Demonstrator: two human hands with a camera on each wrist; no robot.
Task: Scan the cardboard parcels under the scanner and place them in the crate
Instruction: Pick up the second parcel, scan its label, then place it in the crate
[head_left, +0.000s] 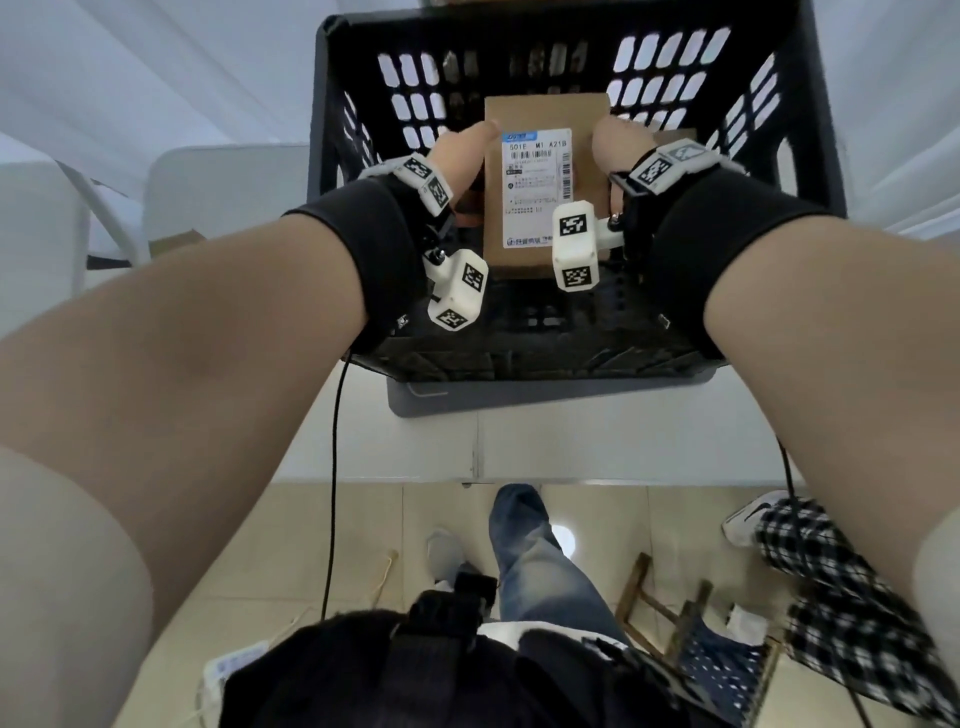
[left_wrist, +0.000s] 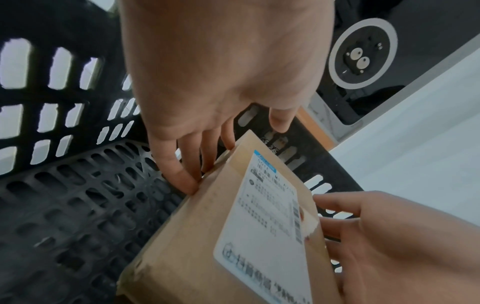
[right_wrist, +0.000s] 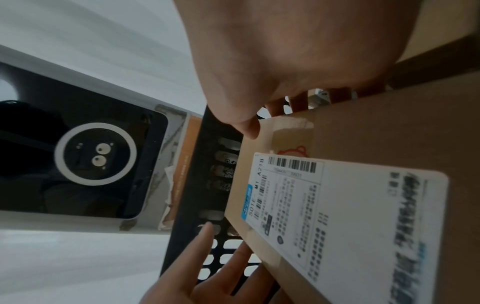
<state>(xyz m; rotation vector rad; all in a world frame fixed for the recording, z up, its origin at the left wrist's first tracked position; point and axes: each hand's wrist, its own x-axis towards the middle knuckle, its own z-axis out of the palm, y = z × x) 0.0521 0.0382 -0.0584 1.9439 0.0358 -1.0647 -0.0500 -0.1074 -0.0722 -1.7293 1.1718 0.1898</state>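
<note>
Now the cardboard parcel (head_left: 545, 192) hangs label-up inside the black crate (head_left: 332, 104), long axis running away from the person, pinched on its long edges between left hand (head_left: 457, 156) and right hand (head_left: 618, 150); each grip sits equally near, floor directly below.

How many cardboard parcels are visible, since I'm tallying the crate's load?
1 for certain: the labelled parcel, held between the left hand and right hand inside the crate. A brown edge behind the right hand may be a second; others could be hidden.
</note>
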